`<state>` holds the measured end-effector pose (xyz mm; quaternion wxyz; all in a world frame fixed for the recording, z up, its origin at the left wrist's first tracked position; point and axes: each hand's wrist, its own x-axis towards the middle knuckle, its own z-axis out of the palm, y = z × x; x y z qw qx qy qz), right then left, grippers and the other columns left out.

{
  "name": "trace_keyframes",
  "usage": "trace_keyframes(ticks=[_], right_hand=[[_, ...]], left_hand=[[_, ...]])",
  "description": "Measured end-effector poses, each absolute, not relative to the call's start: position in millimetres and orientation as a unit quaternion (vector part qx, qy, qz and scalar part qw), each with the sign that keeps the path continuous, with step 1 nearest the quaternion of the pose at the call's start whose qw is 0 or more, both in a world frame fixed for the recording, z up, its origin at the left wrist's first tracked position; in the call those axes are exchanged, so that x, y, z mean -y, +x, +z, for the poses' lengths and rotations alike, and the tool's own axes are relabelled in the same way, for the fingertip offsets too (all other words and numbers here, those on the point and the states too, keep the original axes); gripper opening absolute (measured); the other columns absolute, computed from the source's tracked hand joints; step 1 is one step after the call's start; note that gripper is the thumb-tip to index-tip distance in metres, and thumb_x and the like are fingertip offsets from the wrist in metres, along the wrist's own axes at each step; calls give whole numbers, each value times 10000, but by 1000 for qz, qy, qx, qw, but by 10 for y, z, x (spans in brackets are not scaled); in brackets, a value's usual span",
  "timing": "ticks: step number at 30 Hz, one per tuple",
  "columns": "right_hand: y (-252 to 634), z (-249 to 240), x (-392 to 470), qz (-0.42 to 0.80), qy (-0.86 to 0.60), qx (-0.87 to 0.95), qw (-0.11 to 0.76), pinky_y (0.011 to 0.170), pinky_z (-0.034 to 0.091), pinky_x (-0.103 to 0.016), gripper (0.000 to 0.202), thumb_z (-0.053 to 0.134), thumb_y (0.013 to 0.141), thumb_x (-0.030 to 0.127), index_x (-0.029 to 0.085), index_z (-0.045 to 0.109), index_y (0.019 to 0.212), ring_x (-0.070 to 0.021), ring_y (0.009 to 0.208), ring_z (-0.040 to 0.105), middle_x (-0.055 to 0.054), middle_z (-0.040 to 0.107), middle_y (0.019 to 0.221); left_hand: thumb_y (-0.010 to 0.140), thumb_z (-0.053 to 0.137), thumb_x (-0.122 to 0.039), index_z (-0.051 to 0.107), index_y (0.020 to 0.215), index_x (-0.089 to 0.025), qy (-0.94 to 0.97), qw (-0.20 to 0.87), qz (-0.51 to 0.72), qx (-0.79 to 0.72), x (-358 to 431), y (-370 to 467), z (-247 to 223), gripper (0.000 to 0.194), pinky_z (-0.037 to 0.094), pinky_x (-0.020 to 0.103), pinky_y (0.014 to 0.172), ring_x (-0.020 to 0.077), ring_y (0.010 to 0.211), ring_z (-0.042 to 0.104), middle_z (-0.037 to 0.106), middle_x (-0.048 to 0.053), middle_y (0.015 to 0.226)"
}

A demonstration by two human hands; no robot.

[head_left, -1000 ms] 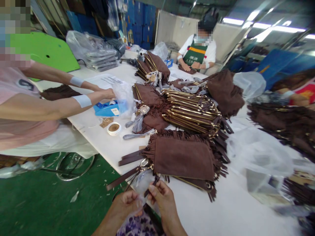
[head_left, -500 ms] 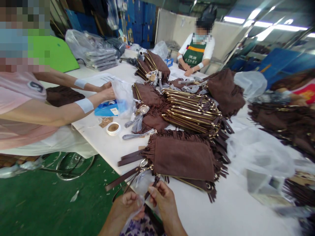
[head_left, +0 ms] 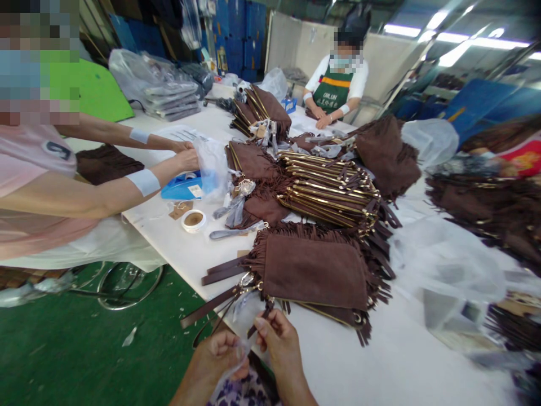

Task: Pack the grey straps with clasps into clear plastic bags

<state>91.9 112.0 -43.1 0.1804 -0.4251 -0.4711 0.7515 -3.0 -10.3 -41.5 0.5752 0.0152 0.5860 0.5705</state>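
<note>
At the table's near edge, my left hand (head_left: 222, 355) pinches a thin clear plastic wrap (head_left: 244, 316). My right hand (head_left: 279, 341) grips a dark strap end (head_left: 265, 313) at the wrap's right side. Both lie just below a brown suede fringed bag (head_left: 315, 270) that rests flat on the white table (head_left: 338, 361). The bag's metal clasp (head_left: 247, 280) and long brown straps (head_left: 211, 304) run left from it, over the table edge.
A stack of gold-edged brown bags (head_left: 329, 192) lies behind. A person in pink on the left holds a clear bag (head_left: 211, 163) near a blue tape dispenser (head_left: 183, 186) and a tape roll (head_left: 193, 220). A person in a green apron (head_left: 336, 93) sits far back. Clear plastic (head_left: 443, 265) covers the right.
My hands have shifted slightly on the plastic wrap and strap end. The person on the left has drawn both hands together at the clear bag.
</note>
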Motion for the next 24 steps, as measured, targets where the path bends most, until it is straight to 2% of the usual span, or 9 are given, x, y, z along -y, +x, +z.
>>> trace_keyframes(ticks=[7,18,24], right_hand=[[912,-440,-1094,746,-423,476,194,441,314,-198,318,698,745,466,174,572,726,-76,432,403,67,505,492],[938,-399,-1164,755,-415,480,166,421,298,-195,368,723,707,478,196,489,671,-74,411,398,67,505,486],[979,-391,-1185,746,-415,498,153,439,313,-197,329,715,724,436,193,497,678,-80,435,412,65,503,511]], left_hand=[[495,876,-572,621,726,-120,-20,571,589,-572,116,13,-519,568,401,245,474,170,477,599,683,76,577],[505,883,-550,621,704,-122,-47,581,593,-555,66,42,-521,540,394,234,469,161,487,599,672,64,605],[517,873,-560,611,691,-127,-41,582,601,-546,33,55,-527,535,360,224,447,151,457,579,668,60,584]])
